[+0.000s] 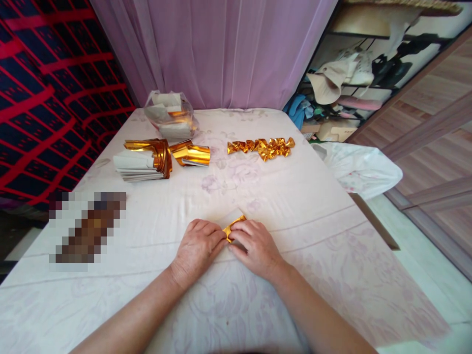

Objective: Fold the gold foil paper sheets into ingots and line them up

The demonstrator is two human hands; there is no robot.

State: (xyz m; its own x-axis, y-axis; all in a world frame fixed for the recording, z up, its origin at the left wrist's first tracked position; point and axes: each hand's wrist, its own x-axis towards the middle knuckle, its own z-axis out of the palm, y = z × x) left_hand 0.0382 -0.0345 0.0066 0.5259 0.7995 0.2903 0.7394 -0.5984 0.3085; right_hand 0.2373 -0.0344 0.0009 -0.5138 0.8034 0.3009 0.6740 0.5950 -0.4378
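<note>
A table draped in a pale floral tablecloth (302, 216) fills most of the view and serves as the landmark here. Behind its far edge hangs a lilac curtain (221, 49). Off its left edge is a red and dark patterned fabric (44, 98); off its right edge are cluttered shelves (354, 73) and a white plastic bag (363, 169).

At the far left of the tablecloth sits a clear bag of paper sheets (171, 115). In front of it lies a stack of gold-and-white foil paper (143, 160), with a loose curled sheet (191, 153) just beside it. Toward the far middle of the tablecloth is a row of folded gold pieces (262, 147).

Near the tablecloth's front edge, at its centre, both hands meet over one small gold paper piece (232, 227), which rests on the cloth. The left hand (197, 248) is curled, fingertips pinching the piece's left side. The right hand (256, 246) is likewise curled, fingers pressing its right side and covering part of it. How far the fold has got is hidden by the fingers.

To fold this well, it probably helps to keep the piece pressed flat on the cloth, line up the edges before creasing, and run a fingertip firmly along each crease, since thin foil springs back and tears easily.
</note>
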